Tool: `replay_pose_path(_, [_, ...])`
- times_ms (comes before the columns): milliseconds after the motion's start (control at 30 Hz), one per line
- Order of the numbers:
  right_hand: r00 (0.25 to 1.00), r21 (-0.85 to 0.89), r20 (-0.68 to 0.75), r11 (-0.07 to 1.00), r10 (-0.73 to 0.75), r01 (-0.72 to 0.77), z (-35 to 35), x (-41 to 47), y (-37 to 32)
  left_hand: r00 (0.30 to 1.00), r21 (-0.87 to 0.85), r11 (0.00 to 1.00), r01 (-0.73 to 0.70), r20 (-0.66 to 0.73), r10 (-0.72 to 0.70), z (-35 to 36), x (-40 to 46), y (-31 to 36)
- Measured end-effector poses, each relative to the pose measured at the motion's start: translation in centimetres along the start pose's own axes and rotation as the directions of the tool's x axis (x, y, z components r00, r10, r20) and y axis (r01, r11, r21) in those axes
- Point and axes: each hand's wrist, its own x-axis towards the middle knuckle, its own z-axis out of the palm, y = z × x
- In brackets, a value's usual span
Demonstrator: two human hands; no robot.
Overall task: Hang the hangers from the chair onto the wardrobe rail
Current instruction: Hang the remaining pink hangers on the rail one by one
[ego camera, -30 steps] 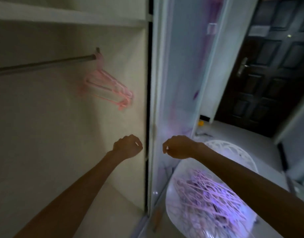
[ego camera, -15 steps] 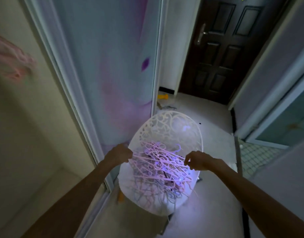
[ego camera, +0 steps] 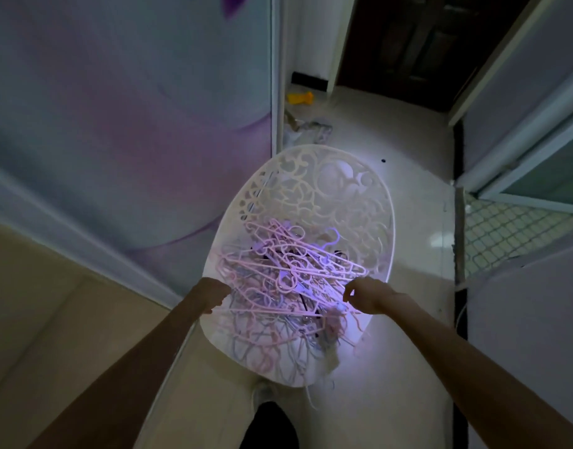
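Note:
A tangled pile of pink and pale hangers (ego camera: 291, 280) fills the seat of a white chair (ego camera: 340, 196) with a cut-out scroll back. At the pile's left edge my left hand (ego camera: 210, 294) is curled, its fingers closed around the end of a long pink hanger (ego camera: 272, 311). At the pile's right side my right hand (ego camera: 367, 294) hovers just above the hangers. Its thumb and fingers are bent and slightly apart, holding nothing. The wardrobe rail is out of view.
The wardrobe's sliding door (ego camera: 133, 124) with a purple print stands at left, its frame (ego camera: 84, 238) running down beside the chair. A dark door (ego camera: 418, 43) closes the far end of the passage. A yellow object (ego camera: 299, 98) and scraps lie on the floor beyond the chair.
My view has swung from the wardrobe rail down to the chair. Both hands dropped from chest height onto the hanger pile, and the left hand closed on a hanger.

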Motion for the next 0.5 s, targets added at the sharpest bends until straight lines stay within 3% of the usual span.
replay_pose_path(133, [0.994,-0.066,-0.096,0.996,0.045,-0.052,0.8,6.2,0.1,0.997,0.027,0.999,0.039,-0.074,-0.037,1.9,5.7,0.2])
replay_pose_path(233, [0.992,-0.062,-0.125,0.998,0.018,-0.026,1.9,11.2,-0.1,0.994,0.056,0.992,0.109,-0.023,-0.108,3.9,9.6,-0.2])
replay_pose_path(367, [0.994,-0.121,-0.1,0.992,-0.051,0.039,4.1,15.9,-1.2,0.983,-0.072,0.981,0.183,-0.006,-0.184,6.2,13.3,-1.1])
replay_pose_path(500, [0.982,-0.222,-0.143,0.971,-0.125,0.091,6.3,19.4,-2.0,0.994,-0.032,0.994,0.107,0.018,-0.106,7.6,17.0,-3.0])
